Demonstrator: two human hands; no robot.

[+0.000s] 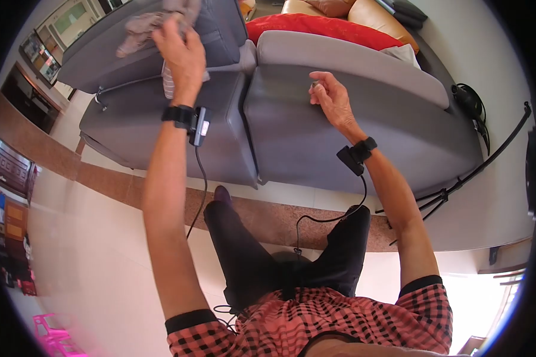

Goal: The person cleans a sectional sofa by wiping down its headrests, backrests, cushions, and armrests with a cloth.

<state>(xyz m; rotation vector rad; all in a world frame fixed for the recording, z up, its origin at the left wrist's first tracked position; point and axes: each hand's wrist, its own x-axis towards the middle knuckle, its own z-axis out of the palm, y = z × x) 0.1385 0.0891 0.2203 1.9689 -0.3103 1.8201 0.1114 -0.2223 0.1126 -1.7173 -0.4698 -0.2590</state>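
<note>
My left hand (pixel 183 58) is over the left part of the grey sofa, its fingers bent into a crumpled grey-brown cloth (pixel 142 34) that is partly blurred. Below that hand a striped white-grey cloth (pixel 168 82) shows on the seat, partly hidden by my wrist. My right hand (pixel 332 100) is above the right grey seat cushion (pixel 280 107), fingers curled in with the thumb against them. A small greyish thing, too small to name, shows between its fingertips. Each wrist wears a black band with a small cabled device.
The grey sofa backrest (pixel 351 56) runs behind the seats, with a red cloth (pixel 327 28) and tan cushions (pixel 375 21) beyond it. At the right are a black tripod leg (pixel 494 156) and a coiled black cable (pixel 470 102). Cables hang from both wrists. Pink stools (pixel 56 336) stand lower left.
</note>
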